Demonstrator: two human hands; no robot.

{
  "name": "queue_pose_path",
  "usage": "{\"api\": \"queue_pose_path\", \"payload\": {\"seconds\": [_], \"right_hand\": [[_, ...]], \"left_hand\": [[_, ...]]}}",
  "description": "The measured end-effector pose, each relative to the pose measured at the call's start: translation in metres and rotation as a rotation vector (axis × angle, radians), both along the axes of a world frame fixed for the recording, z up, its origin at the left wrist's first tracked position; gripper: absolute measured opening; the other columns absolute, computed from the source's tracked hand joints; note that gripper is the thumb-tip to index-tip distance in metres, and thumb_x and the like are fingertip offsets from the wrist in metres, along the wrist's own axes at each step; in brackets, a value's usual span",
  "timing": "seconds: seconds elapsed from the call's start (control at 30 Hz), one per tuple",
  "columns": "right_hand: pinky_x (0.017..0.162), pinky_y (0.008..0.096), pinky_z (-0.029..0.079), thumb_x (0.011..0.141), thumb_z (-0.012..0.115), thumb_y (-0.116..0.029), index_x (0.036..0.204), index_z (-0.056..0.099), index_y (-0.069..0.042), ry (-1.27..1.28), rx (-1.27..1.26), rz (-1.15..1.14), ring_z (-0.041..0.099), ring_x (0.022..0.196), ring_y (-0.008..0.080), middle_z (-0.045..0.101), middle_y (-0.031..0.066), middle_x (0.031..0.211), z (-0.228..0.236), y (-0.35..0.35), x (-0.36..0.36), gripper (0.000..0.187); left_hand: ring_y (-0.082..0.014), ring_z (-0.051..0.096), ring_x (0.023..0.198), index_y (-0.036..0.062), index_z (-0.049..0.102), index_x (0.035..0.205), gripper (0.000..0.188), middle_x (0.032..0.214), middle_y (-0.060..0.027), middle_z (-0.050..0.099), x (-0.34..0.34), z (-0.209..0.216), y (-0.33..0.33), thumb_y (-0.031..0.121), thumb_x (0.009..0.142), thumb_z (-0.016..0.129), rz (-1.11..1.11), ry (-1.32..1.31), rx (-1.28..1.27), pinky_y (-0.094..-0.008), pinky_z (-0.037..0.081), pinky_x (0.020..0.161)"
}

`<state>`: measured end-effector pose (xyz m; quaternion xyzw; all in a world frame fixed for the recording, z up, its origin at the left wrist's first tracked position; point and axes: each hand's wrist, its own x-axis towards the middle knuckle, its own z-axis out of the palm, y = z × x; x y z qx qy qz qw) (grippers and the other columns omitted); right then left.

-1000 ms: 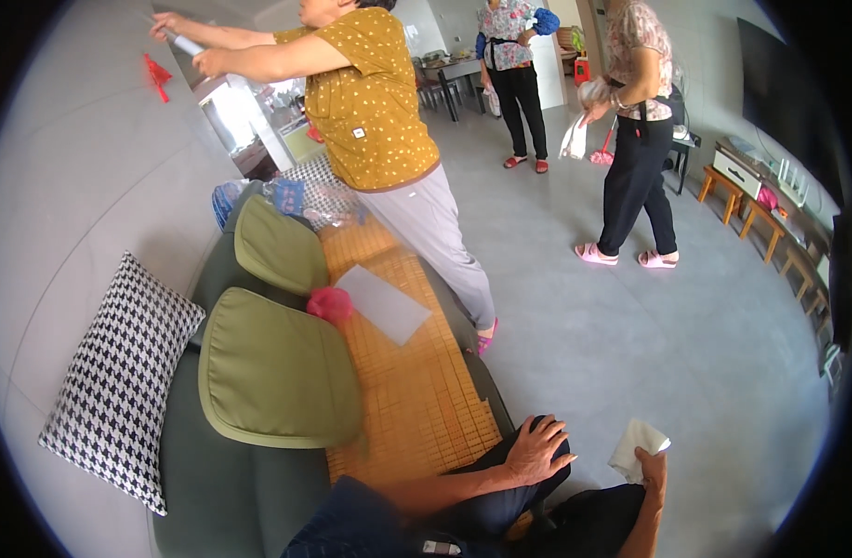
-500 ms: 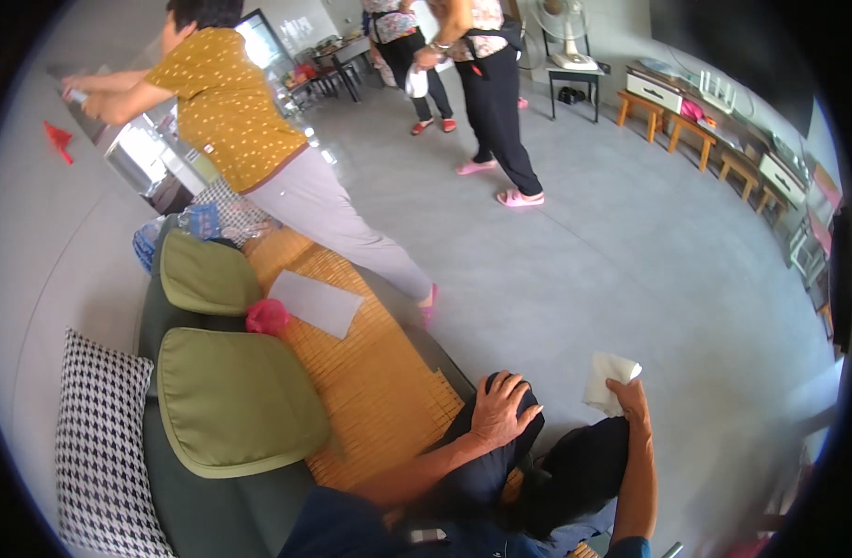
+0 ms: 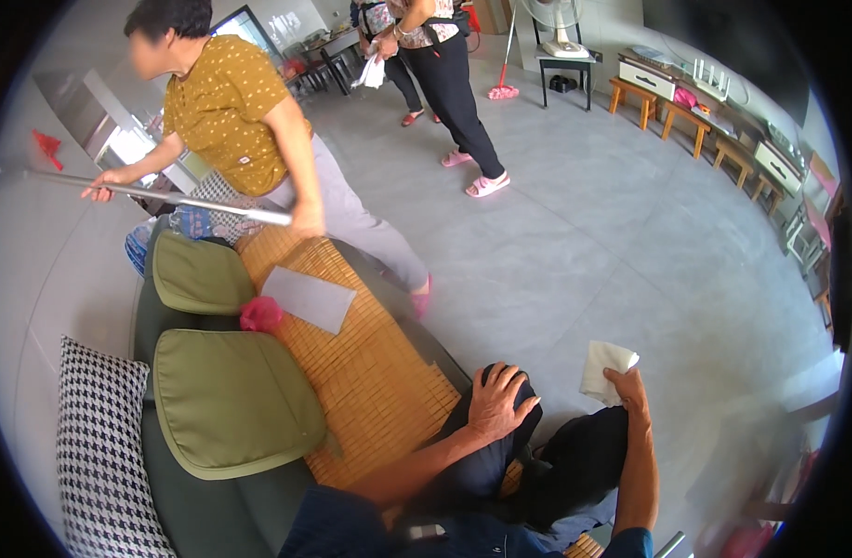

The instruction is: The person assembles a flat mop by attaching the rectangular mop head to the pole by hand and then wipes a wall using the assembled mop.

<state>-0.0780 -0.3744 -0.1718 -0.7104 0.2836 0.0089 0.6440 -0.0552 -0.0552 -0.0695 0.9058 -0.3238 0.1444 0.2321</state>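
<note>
My left hand [image 3: 496, 409] rests on my left knee, fingers spread over the dark trouser leg [image 3: 535, 430], holding nothing. A folded white cloth [image 3: 604, 370] is pinched in my right hand [image 3: 628, 386], out past my right knee and above the grey floor. I cannot tell whether it is cloth or thick paper. Both forearms come from dark blue sleeves. Beside my left arm lies a slatted bamboo mat [image 3: 370, 391] on the sofa seat, with a grey sheet [image 3: 309, 298] and a crumpled pink bag [image 3: 261, 314] on it.
Green cushions [image 3: 235, 400] and a houndstooth pillow [image 3: 99, 442] line the sofa. A person in a mustard top [image 3: 231, 112] holds a long metal pole [image 3: 184, 198] over its far end. Two others stand beyond, near a pink mop [image 3: 503, 91]. Stools [image 3: 684, 130] and a fan [image 3: 562, 28] stand along the wall.
The person in mustard has turned and lowered their arms, now showing the pole across the sofa's far end. The standing people have shifted left, and the mop shows. My hands stay put.
</note>
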Motion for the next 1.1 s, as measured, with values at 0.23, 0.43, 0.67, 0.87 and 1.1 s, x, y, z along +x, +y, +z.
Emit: {"api": "queue_pose_path", "payload": {"seconds": [0.23,0.43,0.67,0.87,1.1], "right_hand": [[0.082,0.0388,0.056,0.082,0.072,-0.004,0.124,0.061,0.006,0.072,0.018,-0.019,0.068,0.096,0.0260,0.069,0.0151,0.111,0.002,0.003,0.001,0.044],[0.083,0.0389,0.055,0.082,0.072,-0.004,0.126,0.060,0.007,0.078,0.045,-0.021,0.067,0.100,0.0254,0.069,0.0155,0.111,0.010,0.004,0.004,0.047],[0.083,0.0391,0.055,0.083,0.070,-0.006,0.125,0.060,0.007,0.039,0.059,-0.040,0.067,0.098,0.0249,0.069,0.0153,0.111,0.013,0.007,0.001,0.046],[0.084,0.0382,0.055,0.083,0.071,-0.007,0.124,0.061,0.007,0.034,0.054,-0.015,0.067,0.098,0.0244,0.069,0.0150,0.110,0.005,0.002,0.007,0.045],[0.094,0.0386,0.052,0.085,0.064,-0.002,0.138,0.049,0.005,-0.034,0.119,0.088,0.062,0.111,0.0265,0.062,0.0158,0.125,0.002,-0.006,-0.005,0.054]], "left_hand": [[-0.0328,0.052,0.117,-0.0005,0.067,0.108,0.046,0.121,-0.0131,0.058,0.000,-0.007,0.003,0.036,0.081,0.076,-0.001,-0.032,-0.029,-0.0500,0.039,0.098],[-0.0327,0.053,0.115,0.0010,0.064,0.108,0.044,0.120,-0.0121,0.058,0.004,-0.012,0.001,0.034,0.081,0.076,-0.010,-0.040,-0.055,-0.0491,0.040,0.095],[-0.0320,0.052,0.115,0.0011,0.064,0.109,0.044,0.121,-0.0123,0.057,0.002,-0.007,0.000,0.031,0.080,0.077,-0.022,-0.052,-0.055,-0.0484,0.040,0.096],[-0.0309,0.052,0.116,0.0010,0.065,0.108,0.043,0.120,-0.0116,0.057,0.002,-0.004,-0.001,0.033,0.081,0.077,0.004,-0.038,-0.032,-0.0479,0.038,0.097],[-0.0311,0.049,0.121,0.0027,0.066,0.111,0.047,0.122,-0.0118,0.057,0.000,-0.010,0.001,0.043,0.088,0.068,0.029,0.025,0.004,-0.0494,0.035,0.103]]}}
